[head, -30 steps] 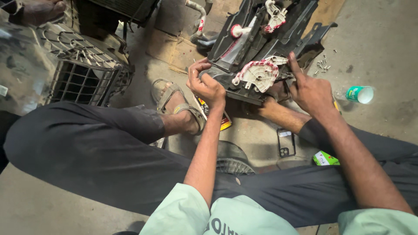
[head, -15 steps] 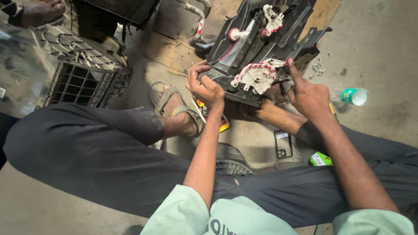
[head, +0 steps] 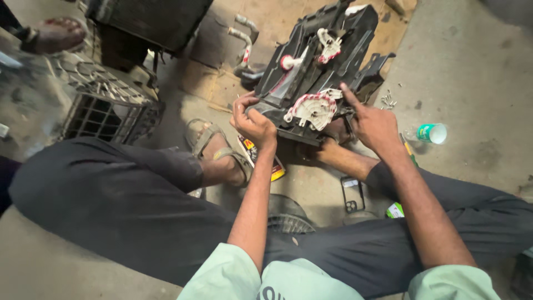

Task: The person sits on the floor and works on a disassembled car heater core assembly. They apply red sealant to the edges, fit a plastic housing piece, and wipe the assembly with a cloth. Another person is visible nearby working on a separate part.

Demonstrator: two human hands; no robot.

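The black plastic housing (head: pixel 316 72) stands tilted on the concrete floor (head: pixel 472 83) between your feet, over the cardboard's edge. Your left hand (head: pixel 252 119) is clenched on its near-left corner; your right hand (head: pixel 375 125) rests at its near-right edge, forefinger extended onto the white-and-red cam plate (head: pixel 311 108). It looks rigid, bulky and fairly light; grip the thick outer walls, since the thin white levers look brittle.
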